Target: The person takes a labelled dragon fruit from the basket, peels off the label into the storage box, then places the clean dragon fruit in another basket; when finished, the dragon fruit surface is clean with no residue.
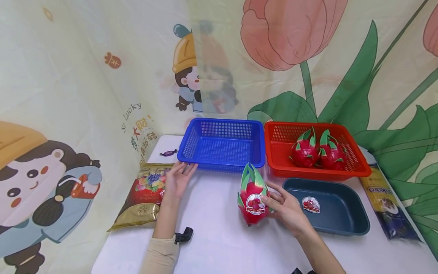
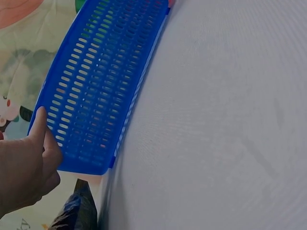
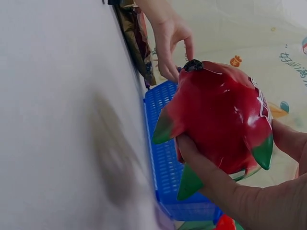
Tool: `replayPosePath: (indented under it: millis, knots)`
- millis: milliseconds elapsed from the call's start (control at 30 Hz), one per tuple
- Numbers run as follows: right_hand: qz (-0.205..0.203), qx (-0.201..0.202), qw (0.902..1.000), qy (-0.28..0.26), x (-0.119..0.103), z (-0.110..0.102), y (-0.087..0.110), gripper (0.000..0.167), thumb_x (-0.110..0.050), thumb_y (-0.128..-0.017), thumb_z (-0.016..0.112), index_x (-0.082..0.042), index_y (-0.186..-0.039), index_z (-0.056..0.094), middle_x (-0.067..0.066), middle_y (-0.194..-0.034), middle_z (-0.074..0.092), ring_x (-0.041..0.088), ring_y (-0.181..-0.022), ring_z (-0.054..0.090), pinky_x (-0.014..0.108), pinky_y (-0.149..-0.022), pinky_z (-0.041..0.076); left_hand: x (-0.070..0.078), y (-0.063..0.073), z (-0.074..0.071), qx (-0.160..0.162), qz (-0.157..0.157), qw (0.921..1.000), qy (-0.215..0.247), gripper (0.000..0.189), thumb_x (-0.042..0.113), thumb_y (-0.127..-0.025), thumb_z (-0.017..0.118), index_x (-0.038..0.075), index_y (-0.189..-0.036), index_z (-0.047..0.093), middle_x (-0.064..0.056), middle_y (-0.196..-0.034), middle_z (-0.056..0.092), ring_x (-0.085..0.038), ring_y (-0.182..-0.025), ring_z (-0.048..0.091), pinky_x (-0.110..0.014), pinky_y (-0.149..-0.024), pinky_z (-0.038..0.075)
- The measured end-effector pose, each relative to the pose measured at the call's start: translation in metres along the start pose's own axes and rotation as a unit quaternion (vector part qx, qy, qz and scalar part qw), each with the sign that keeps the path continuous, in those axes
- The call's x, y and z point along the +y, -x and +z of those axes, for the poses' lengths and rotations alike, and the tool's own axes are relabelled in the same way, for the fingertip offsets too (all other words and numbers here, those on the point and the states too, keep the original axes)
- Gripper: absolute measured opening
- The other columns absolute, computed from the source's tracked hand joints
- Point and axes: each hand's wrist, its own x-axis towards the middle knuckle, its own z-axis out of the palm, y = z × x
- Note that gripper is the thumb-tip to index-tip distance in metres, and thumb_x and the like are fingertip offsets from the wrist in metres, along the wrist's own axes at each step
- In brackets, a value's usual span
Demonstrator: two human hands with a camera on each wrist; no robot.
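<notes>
My right hand (image 1: 289, 211) grips a dragon fruit (image 1: 253, 213) from its right side, thumb on the front next to a round white label. In the right wrist view the fruit shows its dark stem end, raised over the table and casting a shadow. My left hand (image 1: 177, 182) touches the front left corner of the blue plastic basket (image 1: 222, 166), fingers lying along the rim. The left wrist view shows one straight finger against the slotted wall. Two more dragon fruits (image 1: 304, 154) sit at the right in the red basket (image 1: 280, 152), beside the blue one.
A dark blue-green tray (image 1: 337, 217) with a round label inside lies right of my right hand. Further right is a yellow and dark blue packet (image 1: 386, 201). A candy bag (image 1: 143, 198) lies left of my left forearm; a purple wrapped candy (image 1: 168, 153) is behind it.
</notes>
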Motion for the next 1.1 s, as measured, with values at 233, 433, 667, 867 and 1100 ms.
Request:
replayPosePath:
  millis: [233,433,667,867,1100]
  knots:
    - [0.014,0.010,0.9998,-0.007,0.012,0.002,0.004,0.072,-0.029,-0.097,0.076,-0.018,-0.158,0.040,0.020,-0.152,0.054,0.033,-0.128,0.061,0.046,-0.091,0.062,-0.005,-0.001,-0.002,0.001,-0.003,1.0000,-0.004,0.043,-0.004,-0.104,0.033,-0.002,-0.147,0.030,-0.018,-0.141,0.042,-0.040,-0.133,0.048,-0.053,-0.119,0.040]
    - [0.028,0.013,0.9994,-0.012,0.019,0.004,-0.002,0.071,-0.031,-0.097,0.076,-0.018,-0.158,0.041,0.021,-0.153,0.053,0.036,-0.131,0.058,0.050,-0.093,0.061,-0.005,-0.001,0.001,0.004,0.000,1.0000,0.003,0.044,-0.004,-0.104,0.032,-0.002,-0.148,0.029,-0.019,-0.142,0.041,-0.040,-0.134,0.047,-0.054,-0.122,0.034]
    - [0.022,0.009,0.9994,-0.025,0.022,0.007,-0.015,0.073,-0.031,-0.099,0.073,-0.014,-0.160,0.037,0.023,-0.154,0.051,0.039,-0.136,0.052,0.051,-0.098,0.059,-0.004,-0.001,0.001,-0.002,0.004,1.0000,-0.002,0.054,-0.004,-0.103,0.033,-0.002,-0.156,0.021,-0.019,-0.141,0.041,-0.040,-0.133,0.046,-0.054,-0.122,0.036]
    - [0.036,0.010,0.9988,-0.031,0.021,0.009,-0.019,0.075,-0.032,-0.099,0.073,-0.014,-0.160,0.035,0.023,-0.156,0.048,0.043,-0.140,0.049,0.052,-0.098,0.058,-0.004,0.000,-0.001,-0.008,0.005,0.9998,-0.016,0.048,-0.004,-0.103,0.037,-0.001,-0.149,0.027,-0.018,-0.138,0.043,-0.041,-0.136,0.045,-0.054,-0.121,0.036]
    - [0.030,-0.005,0.9993,-0.019,0.021,0.012,-0.023,0.074,-0.033,-0.100,0.071,-0.011,-0.161,0.032,0.026,-0.155,0.046,0.044,-0.139,0.047,0.051,-0.098,0.059,-0.007,0.001,-0.001,0.000,-0.009,0.9998,-0.018,0.018,-0.002,-0.104,0.036,0.001,-0.112,0.052,-0.018,-0.131,0.048,-0.038,-0.130,0.049,-0.056,-0.123,0.031]
